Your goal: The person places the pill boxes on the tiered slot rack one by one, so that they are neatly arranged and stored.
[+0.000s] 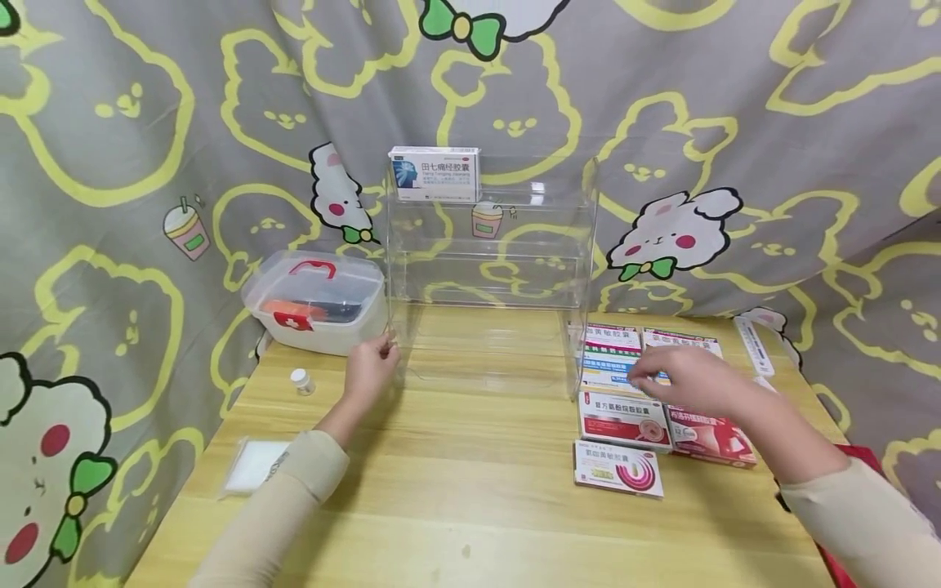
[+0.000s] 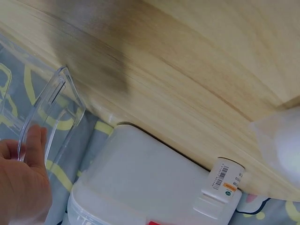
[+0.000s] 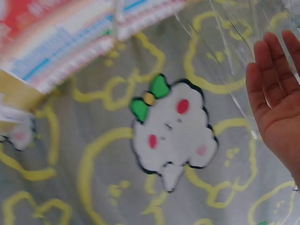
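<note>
A clear plastic tiered rack (image 1: 590, 278) stands at the back middle of the table. My left hand (image 1: 370, 369) pinches the edge of its left side panel, as the left wrist view also shows: thumb and fingers lie on either face of the panel (image 2: 35, 110). On the rack's top tier, at the left, stands a white and blue medicine box (image 1: 437, 178). My right hand (image 1: 687, 377) hovers over the medicine boxes on the right, holding nothing. Its fingers (image 3: 265, 75) are extended in the right wrist view. Below it lie a red-and-white capsule box (image 1: 621, 423) and a red box (image 1: 709, 437).
A white first-aid box (image 1: 341, 333) with a see-through lid stands left of the rack. Before it are a small white bottle (image 1: 301, 380) and a white packet (image 1: 253, 465). A pink-ringed box (image 1: 617, 469) lies nearest the front. A patterned curtain (image 1: 662, 65) hangs behind.
</note>
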Available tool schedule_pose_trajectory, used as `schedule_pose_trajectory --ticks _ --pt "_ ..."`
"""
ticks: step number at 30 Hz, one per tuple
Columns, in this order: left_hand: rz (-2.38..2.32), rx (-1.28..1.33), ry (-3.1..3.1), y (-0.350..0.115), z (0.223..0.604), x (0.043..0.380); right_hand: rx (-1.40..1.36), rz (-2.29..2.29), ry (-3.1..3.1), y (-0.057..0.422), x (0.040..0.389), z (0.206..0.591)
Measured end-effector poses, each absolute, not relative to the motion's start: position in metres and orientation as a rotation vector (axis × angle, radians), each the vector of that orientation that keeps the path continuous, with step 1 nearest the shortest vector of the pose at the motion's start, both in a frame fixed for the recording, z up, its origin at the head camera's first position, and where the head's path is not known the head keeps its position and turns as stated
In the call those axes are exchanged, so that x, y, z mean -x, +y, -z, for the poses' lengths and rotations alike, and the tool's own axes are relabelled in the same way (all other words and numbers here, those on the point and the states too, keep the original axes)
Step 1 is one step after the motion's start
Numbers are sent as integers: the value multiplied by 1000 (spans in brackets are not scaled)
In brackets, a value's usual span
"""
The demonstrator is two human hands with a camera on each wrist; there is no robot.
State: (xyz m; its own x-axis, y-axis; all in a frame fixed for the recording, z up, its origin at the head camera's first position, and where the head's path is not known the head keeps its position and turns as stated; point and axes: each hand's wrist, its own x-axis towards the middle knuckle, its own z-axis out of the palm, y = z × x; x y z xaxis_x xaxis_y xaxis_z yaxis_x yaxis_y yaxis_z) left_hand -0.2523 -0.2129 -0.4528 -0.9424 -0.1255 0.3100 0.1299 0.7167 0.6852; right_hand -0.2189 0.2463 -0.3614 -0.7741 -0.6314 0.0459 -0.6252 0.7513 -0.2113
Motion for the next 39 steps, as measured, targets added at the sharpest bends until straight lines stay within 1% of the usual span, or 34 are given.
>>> schedule_pose_trajectory --ticks 4,10,13,16,20,24,31,36,39 --pt "1096 -65 -2619 -217 453 252 981 377 2846 255 205 390" --pt "1040 -61 -2607 -222 453 252 1026 370 2814 252 191 427" --pt "1016 -38 -2602 -221 455 252 936 304 2821 248 184 438" --pt "1003 -31 -2601 -219 457 252 776 182 2831 243 177 447" --pt "1004 -33 -2598 -216 458 252 614 61 2843 237 168 452" --pt "999 -25 -2595 -213 458 252 534 33 2853 235 160 454" --pt "1006 -10 -2582 -209 455 252 487 36 2866 236 156 453" --pt "1009 -18 -2589 -209 454 252 518 7 2910 235 157 455" --pt "1024 -36 -2601 -210 454 252 544 77 2960 235 154 455"
